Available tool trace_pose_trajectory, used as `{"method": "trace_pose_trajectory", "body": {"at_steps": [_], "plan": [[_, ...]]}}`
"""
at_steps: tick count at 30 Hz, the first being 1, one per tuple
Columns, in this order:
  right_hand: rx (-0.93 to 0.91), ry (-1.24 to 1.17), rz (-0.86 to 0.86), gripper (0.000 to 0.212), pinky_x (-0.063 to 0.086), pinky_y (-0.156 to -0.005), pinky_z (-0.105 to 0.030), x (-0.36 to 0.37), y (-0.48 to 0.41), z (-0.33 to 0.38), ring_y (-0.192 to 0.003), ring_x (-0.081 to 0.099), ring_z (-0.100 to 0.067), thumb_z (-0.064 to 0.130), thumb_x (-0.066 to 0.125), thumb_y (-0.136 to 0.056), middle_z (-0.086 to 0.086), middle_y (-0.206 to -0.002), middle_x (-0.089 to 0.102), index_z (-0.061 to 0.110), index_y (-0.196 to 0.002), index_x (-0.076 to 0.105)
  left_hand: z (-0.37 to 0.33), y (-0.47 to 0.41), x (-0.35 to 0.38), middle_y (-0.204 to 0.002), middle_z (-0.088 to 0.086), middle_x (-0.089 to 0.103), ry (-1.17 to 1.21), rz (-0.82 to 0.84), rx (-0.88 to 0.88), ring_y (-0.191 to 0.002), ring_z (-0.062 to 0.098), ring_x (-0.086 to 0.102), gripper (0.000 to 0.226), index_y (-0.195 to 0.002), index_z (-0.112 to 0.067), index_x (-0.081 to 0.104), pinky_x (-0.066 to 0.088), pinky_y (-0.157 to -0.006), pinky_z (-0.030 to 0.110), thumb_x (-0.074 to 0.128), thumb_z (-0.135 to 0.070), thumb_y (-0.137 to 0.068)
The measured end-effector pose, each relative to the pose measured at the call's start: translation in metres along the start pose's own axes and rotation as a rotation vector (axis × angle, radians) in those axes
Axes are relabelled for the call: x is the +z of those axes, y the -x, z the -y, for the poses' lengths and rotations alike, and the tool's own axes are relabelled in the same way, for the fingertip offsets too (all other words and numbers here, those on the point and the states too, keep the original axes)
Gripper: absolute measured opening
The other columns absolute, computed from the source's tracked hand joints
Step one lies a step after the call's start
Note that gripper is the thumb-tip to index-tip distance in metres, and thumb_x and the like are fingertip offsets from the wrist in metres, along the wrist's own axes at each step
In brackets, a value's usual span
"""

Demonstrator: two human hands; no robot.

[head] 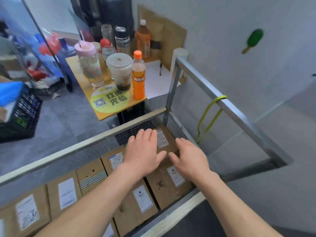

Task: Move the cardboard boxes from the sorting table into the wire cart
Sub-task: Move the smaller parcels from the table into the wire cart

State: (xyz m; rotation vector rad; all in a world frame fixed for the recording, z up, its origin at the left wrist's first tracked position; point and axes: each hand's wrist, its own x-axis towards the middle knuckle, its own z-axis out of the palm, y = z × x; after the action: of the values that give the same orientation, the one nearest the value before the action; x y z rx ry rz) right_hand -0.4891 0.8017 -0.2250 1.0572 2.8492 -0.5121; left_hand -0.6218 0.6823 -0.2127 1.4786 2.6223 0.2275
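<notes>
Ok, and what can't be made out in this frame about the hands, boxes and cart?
Head view only.
- Hidden: most of the top cardboard box, under the left hand and right hand; pressing or hovering, cannot tell.
- Too small: print on the shipping labels.
- Cut off: the near end of the wire cart, by the bottom edge; its floor lies under packed boxes.
- Blurred: clutter at far left.

In the wire cart [68, 152] the cardboard boxes [136, 202] lie side by side. One more box [171, 134] lies on top of them in the far right corner, with the left hand [143, 149] and right hand [189, 156] flat on it. Behind the cart's far rail stands a surface [85, 86] carrying bottles [138, 77] and cups [119, 72]. A crate [20, 117] sits on the floor to its left, and a wall [239, 48] runs along the cart's right.
</notes>
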Motion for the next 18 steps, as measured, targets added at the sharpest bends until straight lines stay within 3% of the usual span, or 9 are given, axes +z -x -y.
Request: {"method": "trace_pose_trajectory", "body": {"at_steps": [6, 11, 14, 18], "plan": [[0.026, -0.004, -0.082, 0.038, 0.048, -0.088, -0.04, -0.05, 0.067, -0.012, -0.116, 0.052, -0.022, 0.049, 0.048, -0.094, 0.005, -0.117, 0.059, 0.02, -0.118, 0.054, -0.048, 0.034, -0.034, -0.143, -0.002, 0.046, -0.031, -0.045, 0.057, -0.132, 0.02, 0.041, 0.072, -0.144, -0.016, 0.038, 0.041, -0.104, 0.04, 0.041, -0.066, -0.092], [0.087, -0.012, -0.13, 0.039, 0.048, -0.091, -0.042, -0.084, 0.132, -0.035, -0.118, 0.053, -0.022, 0.05, 0.049, -0.094, 0.004, -0.119, 0.061, 0.021, -0.119, 0.055, -0.097, 0.073, -0.053, -0.15, -0.001, 0.042, -0.034, -0.042, 0.128, -0.138, 0.019, 0.038, 0.077, -0.15, -0.016, 0.032, 0.038, -0.107, 0.04, 0.04, -0.067, -0.094], [0.139, -0.011, -0.148, 0.026, 0.046, -0.081, -0.04, -0.103, 0.165, -0.049, -0.109, 0.057, -0.024, 0.05, 0.049, -0.093, 0.005, -0.103, 0.06, 0.024, -0.097, 0.05, -0.127, 0.094, -0.062, -0.151, -0.001, 0.041, -0.015, -0.057, 0.188, -0.139, 0.019, 0.037, 0.077, -0.151, -0.016, 0.03, 0.037, -0.108, 0.041, 0.042, -0.066, -0.094], [0.214, -0.016, -0.178, 0.042, 0.048, -0.091, -0.04, -0.124, 0.205, -0.064, -0.118, 0.057, -0.025, 0.05, 0.052, -0.093, 0.001, -0.12, 0.063, 0.019, -0.119, 0.058, -0.161, 0.115, -0.076, -0.144, -0.003, 0.045, -0.009, -0.12, 0.28, -0.133, 0.019, 0.04, 0.073, -0.146, -0.017, 0.036, 0.04, -0.104, 0.04, 0.043, -0.067, -0.092]]}}
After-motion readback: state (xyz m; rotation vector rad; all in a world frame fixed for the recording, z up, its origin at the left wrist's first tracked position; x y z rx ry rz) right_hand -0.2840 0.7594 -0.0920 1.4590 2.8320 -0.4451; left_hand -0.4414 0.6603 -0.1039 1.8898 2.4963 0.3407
